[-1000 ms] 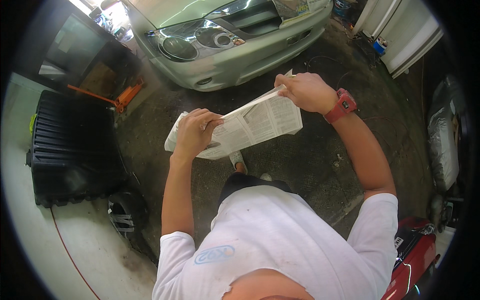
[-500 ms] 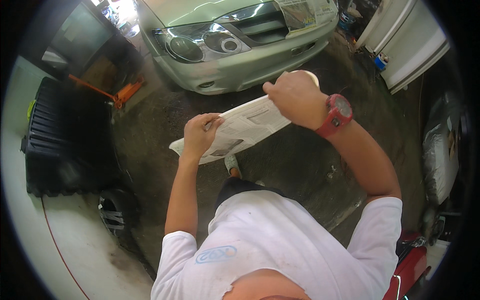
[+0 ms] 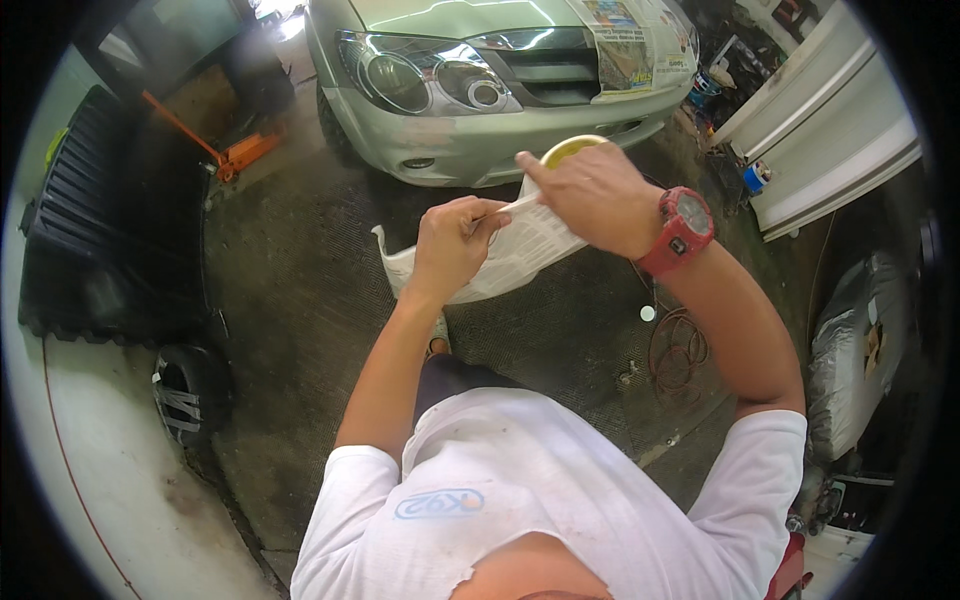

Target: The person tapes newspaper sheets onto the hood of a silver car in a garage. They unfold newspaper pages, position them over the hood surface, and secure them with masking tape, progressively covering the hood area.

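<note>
Holds a sheet of newspaper (image 3: 528,248) aslant in mid-air, in front of the body and above a dark textured floor (image 3: 300,270). Bears fine columns of print, too blurred to read. Pinches the sheet's upper edge between thumb and fingers of the left hand (image 3: 452,245). Grips a pale ring-shaped roll (image 3: 571,151), yellow inside, at the sheet's upper right end with the right hand (image 3: 605,195), back of the hand up, index finger extended left, other fingertips hidden. Bends both elbows, forearms angled inward. Wears a red watch (image 3: 688,228) on the right wrist, display illegible, and a white T-shirt (image 3: 600,480) with blue lettering in an oval. Includes, beyond the hands, a pale green car (image 3: 480,150), cut off at the top, with coloured newspaper pages (image 3: 640,50) in bold headlines over part of its front, plus a coiled reddish hose (image 3: 672,360) near the right forearm.
</note>
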A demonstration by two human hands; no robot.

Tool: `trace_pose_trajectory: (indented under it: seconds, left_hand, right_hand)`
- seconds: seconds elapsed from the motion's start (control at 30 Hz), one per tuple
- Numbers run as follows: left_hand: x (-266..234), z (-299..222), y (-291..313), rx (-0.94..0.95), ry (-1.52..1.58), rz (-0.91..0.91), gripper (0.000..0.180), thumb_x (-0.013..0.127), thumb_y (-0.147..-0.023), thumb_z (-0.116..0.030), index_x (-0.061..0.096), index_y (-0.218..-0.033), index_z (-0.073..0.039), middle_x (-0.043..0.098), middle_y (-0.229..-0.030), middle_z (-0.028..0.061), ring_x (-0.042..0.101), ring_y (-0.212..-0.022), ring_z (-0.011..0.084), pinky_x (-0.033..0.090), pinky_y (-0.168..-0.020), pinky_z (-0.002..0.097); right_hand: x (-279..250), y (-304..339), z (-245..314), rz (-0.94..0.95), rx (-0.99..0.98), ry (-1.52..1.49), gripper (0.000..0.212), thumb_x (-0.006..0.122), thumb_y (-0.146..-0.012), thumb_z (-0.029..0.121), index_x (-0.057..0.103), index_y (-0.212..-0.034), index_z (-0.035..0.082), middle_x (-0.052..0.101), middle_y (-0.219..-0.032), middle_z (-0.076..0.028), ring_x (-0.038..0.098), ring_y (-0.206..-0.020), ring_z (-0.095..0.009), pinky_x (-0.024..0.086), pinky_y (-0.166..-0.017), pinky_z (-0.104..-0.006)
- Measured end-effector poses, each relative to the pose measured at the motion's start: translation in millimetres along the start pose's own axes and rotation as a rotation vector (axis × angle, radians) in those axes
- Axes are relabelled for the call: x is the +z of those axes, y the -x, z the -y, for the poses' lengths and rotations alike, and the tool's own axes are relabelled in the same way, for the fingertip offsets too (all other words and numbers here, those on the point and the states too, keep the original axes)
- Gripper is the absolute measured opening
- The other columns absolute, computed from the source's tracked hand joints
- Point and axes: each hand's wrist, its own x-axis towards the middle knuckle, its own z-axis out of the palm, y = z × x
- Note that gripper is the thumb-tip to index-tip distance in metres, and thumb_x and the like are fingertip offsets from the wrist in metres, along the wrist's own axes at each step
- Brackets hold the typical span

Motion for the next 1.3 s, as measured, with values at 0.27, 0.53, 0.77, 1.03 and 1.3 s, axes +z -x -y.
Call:
trace_pose_trajectory:
  seconds: [0.27, 0.53, 0.77, 1.03, 1.3]
  left_hand:
    - [-28, 1, 15, -0.108, -0.101, 0.151, 0.018, 0.086, -0.097, -0.015, 0.087, -0.11, -0.003, 0.079, -0.09, 0.0154, 0.072, -0.074, 0.0306, 0.055, -0.072, 0.04]
    - [-70, 39, 10, -0.2, -0.028, 0.281, 0.02, 0.086, -0.096, -0.018, 0.086, -0.108, -0.001, 0.078, -0.086, 0.0119, 0.068, -0.074, 0.0203, 0.054, -0.073, 0.0368]
    - [-143, 95, 3, -0.382, 0.026, 0.359, 0.021, 0.086, -0.097, -0.017, 0.087, -0.111, -0.001, 0.084, -0.092, 0.0128, 0.073, -0.078, 0.0163, 0.058, -0.077, 0.0341]
    - [-204, 185, 33, 0.009, -0.019, 0.281, 0.009, 0.083, -0.096, -0.011, 0.085, -0.1, -0.003, 0.08, -0.086, 0.0146, 0.076, -0.08, 0.0281, 0.06, -0.081, 0.0381]
    - [-286, 244, 12, 0.028, -0.153, 0.345, 0.014, 0.077, -0.098, -0.009, 0.085, -0.109, -0.008, 0.079, -0.089, 0.0095, 0.075, -0.086, 0.0327, 0.057, -0.104, 0.0487]
  right_hand:
    - [29, 0, -5, -0.059, -0.04, -0.173, 0.012, 0.071, -0.103, 0.023, 0.073, -0.106, 0.011, 0.076, -0.085, -0.011, 0.077, -0.088, -0.036, 0.058, -0.077, -0.0506]
    - [32, -27, 25, -0.075, -0.023, -0.115, 0.012, 0.069, -0.103, 0.019, 0.073, -0.11, 0.01, 0.077, -0.08, -0.011, 0.079, -0.084, -0.034, 0.057, -0.074, -0.0495]
    - [52, -86, 66, -0.059, 0.043, -0.268, 0.018, 0.065, -0.106, 0.017, 0.064, -0.122, 0.01, 0.074, -0.077, -0.014, 0.077, -0.075, -0.034, 0.057, -0.068, -0.0466]
    - [149, -157, 183, -0.303, 0.91, -1.484, 0.018, 0.064, -0.114, 0.023, 0.06, -0.107, 0.007, 0.062, -0.074, -0.004, 0.059, -0.063, -0.011, 0.05, -0.061, -0.0352]
    - [95, -155, 171, -0.557, 0.997, -0.93, 0.035, 0.081, -0.103, 0.033, 0.065, -0.128, 0.014, 0.069, -0.086, -0.008, 0.066, -0.068, -0.022, 0.055, -0.065, -0.0402]
